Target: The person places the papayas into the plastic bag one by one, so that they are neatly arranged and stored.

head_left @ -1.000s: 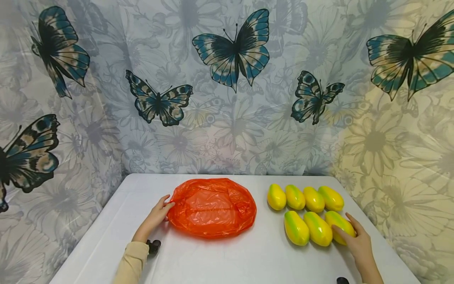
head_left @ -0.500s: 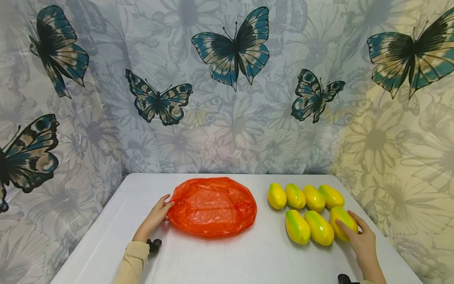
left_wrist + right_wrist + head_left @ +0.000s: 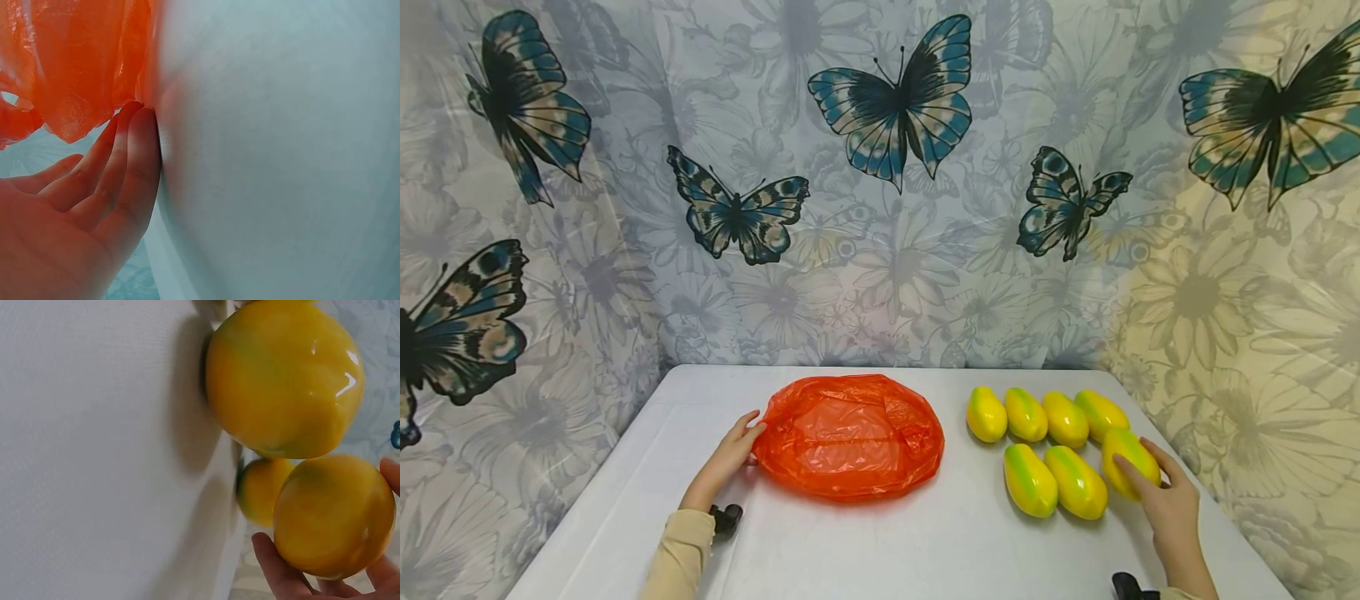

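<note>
My right hand (image 3: 1172, 500) grips a yellow-green mango (image 3: 1129, 463), its thumb on the near side and its fingers on the far side. In the right wrist view this mango (image 3: 334, 515) is held off the white table. Two more mangoes, including the nearer one (image 3: 1075, 482), lie to its left, with a row of several behind, such as the back-left mango (image 3: 987, 414). The left hand (image 3: 730, 457) touches the left edge of a red plastic bag (image 3: 850, 442). In the left wrist view its visible fingers (image 3: 140, 144) are nearly straight against the bag; the thumb is hidden there.
A white cloth covers the table (image 3: 925, 550). Behind it and at both sides hangs a curtain (image 3: 887, 275) printed with butterflies and flowers. Black wrist devices, one on the left wrist (image 3: 726, 521), show near the sleeves.
My right hand has lifted its mango from the front row and shifted it slightly right and away from me. The left hand and the red bag stay in place.
</note>
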### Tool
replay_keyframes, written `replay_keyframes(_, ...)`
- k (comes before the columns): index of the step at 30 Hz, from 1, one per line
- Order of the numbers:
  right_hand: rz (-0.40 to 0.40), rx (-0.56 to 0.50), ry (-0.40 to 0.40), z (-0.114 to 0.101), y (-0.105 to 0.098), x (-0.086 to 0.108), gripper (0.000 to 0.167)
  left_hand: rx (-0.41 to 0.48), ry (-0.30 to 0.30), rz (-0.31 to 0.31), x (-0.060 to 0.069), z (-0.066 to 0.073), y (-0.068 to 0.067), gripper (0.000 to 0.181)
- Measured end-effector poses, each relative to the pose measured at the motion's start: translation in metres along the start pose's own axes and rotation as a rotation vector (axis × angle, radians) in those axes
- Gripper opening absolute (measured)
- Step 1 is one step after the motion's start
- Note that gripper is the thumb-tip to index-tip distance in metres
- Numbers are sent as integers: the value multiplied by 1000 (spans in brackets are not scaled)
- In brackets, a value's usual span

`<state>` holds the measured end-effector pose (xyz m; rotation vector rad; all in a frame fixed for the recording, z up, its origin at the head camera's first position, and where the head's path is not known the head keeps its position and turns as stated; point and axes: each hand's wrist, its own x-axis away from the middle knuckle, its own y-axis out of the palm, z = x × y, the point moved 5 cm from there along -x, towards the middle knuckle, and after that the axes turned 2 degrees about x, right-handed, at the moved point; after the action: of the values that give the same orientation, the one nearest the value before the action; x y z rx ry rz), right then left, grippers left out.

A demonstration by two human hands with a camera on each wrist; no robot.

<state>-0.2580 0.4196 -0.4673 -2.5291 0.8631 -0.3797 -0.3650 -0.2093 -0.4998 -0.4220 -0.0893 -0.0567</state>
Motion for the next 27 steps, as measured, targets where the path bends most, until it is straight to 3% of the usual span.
replay_keyframes(8, -5, -4, 5, -4, 1, 0, 77, 5, -36, -5, 1, 0, -1, 60)
replay_keyframes(27, 9, -69, -42, -19, 10, 6, 73, 33, -2, -15, -1, -5, -2, 60)
